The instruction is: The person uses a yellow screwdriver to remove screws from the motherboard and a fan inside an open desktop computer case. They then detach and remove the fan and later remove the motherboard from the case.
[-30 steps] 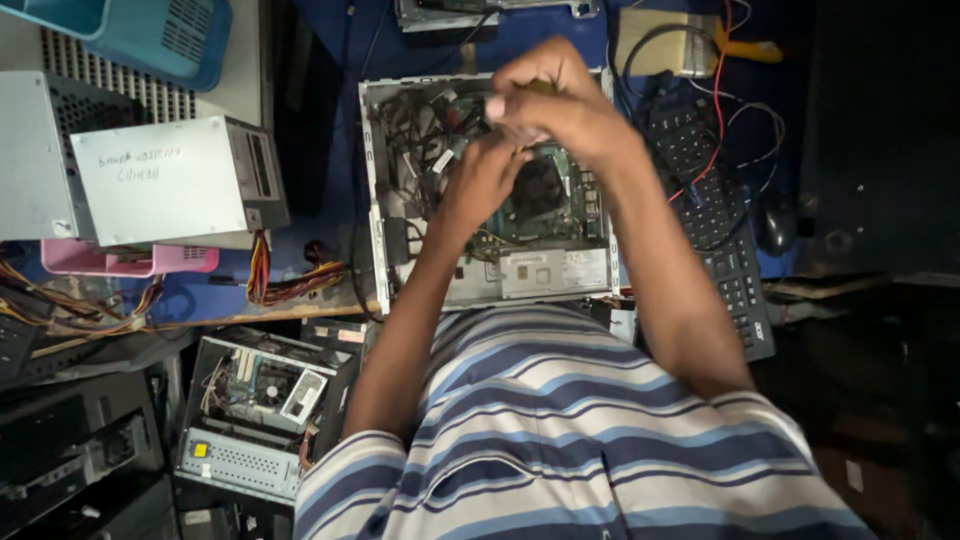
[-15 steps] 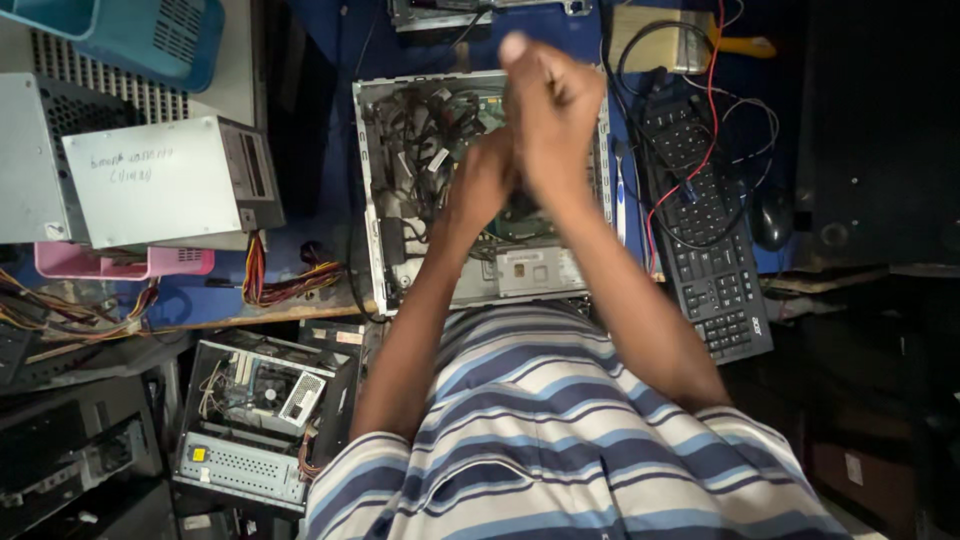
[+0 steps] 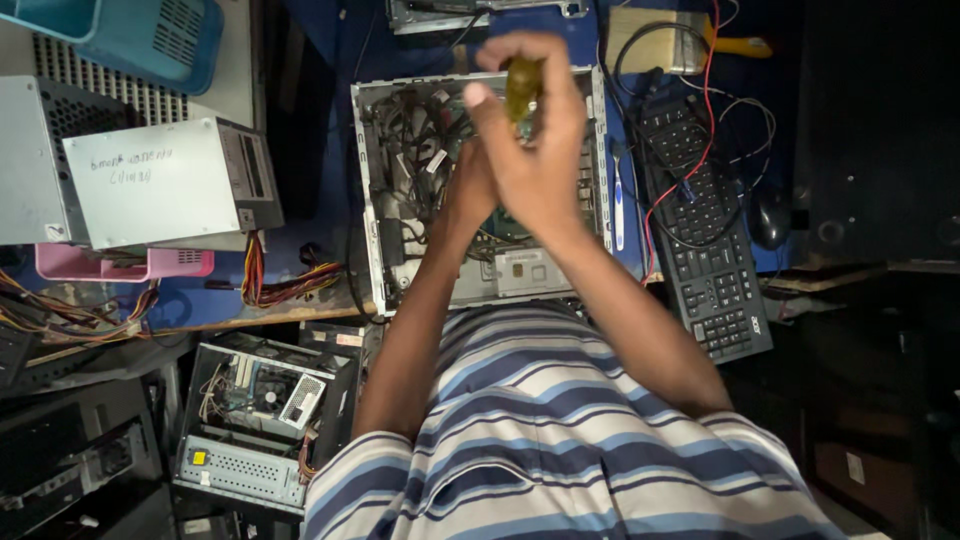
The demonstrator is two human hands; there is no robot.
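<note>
Straight ahead of you on the desk [image 3: 310,190] lies the open computer case [image 3: 400,200], its cables inside. Your right hand [image 3: 535,150] is raised above it, closed around a screwdriver handle [image 3: 522,88], with your left hand [image 3: 470,195] just beside and beneath. Right of the case lies the keyboard [image 3: 715,270], wires draped across it, and a mouse [image 3: 770,215] further right. Left of the case sits a power supply box [image 3: 170,185]. Below the desk edge, at your left, lies a second open case [image 3: 255,420].

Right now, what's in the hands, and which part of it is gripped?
The right hand grips a screwdriver by its yellowish handle, above the open computer case. The left hand is mostly hidden; cannot tell.
</note>
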